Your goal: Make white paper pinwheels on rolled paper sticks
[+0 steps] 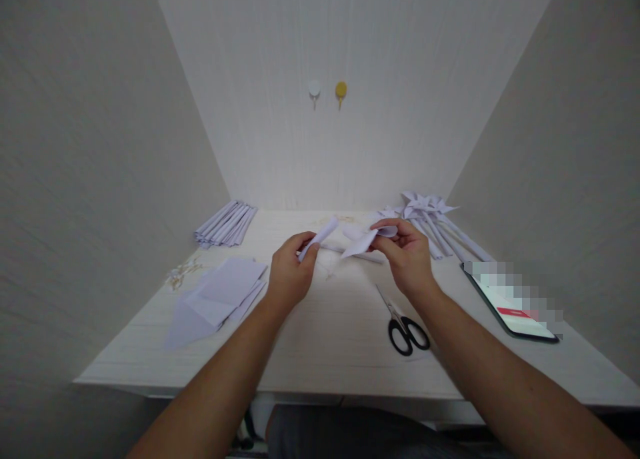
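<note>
Pale surface [330, 359] stands within three walls [325, 152]; left hand [295, 269] holds paper roll [327, 230], right hand [407, 254] pinches curled paper [359, 244].

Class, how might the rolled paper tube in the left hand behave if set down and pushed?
The rolled paper tube in the left hand is probably light, being paper. Its round shape suggests it could roll if nudged. It would likely dent under a firm pinch: the paper piece in the right hand bends into curves.
</note>
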`<state>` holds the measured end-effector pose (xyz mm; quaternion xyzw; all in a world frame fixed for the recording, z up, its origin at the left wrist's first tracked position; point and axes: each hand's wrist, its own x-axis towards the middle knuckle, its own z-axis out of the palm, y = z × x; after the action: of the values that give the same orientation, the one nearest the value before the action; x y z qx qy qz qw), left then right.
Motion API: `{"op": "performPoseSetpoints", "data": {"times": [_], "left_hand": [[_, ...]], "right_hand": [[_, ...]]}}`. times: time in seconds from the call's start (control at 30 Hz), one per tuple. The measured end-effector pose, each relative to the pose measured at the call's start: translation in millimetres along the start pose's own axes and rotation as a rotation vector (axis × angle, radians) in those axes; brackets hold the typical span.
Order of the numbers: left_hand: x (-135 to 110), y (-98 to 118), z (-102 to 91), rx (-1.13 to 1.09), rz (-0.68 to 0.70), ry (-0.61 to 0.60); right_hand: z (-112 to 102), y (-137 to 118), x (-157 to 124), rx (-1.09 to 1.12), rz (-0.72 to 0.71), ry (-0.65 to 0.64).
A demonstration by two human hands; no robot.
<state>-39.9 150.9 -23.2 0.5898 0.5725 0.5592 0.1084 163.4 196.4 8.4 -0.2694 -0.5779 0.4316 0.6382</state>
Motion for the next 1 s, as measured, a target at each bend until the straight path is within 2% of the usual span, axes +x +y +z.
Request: {"op": "performPoseSetpoints", "data": {"times": [0.17, 0.3, 0.47, 0.53, 0.6, 0.7, 0.9, 1.0], "left_hand": [[0, 0, -0.1, -0.132, 0.002, 0.057], [-3, 7, -1.9, -0.245, 0.087, 0.073], [-2, 10, -6.2, -0.15, 0.208, 0.215], [2, 8, -6.0, -0.242, 0.185, 0.257], [4, 7, -4.3, -0.402, 0.108, 0.21], [3, 9, -2.0, -0.567, 0.014, 0.042], [-1, 15, -5.7, -0.564, -0.038, -0.148], [-2, 14, -4.0, -0.515, -0.089, -0.15]], "right_hand": [[3, 3, -2, -0.015, 0.028, 0.011], [8, 7, -6, -0.034, 0.051, -0.036], [8, 9, -7, -0.039, 0.084, -0.053], [7, 11, -6, -0.044, 0.095, -0.045], [5, 13, -5, -0.056, 0.102, -0.038], [5, 16, -4, -0.071, 0.106, -0.025], [4, 16, -1, -0.075, 0.092, 0.019], [3, 15, -1, -0.085, 0.084, 0.032]]}}
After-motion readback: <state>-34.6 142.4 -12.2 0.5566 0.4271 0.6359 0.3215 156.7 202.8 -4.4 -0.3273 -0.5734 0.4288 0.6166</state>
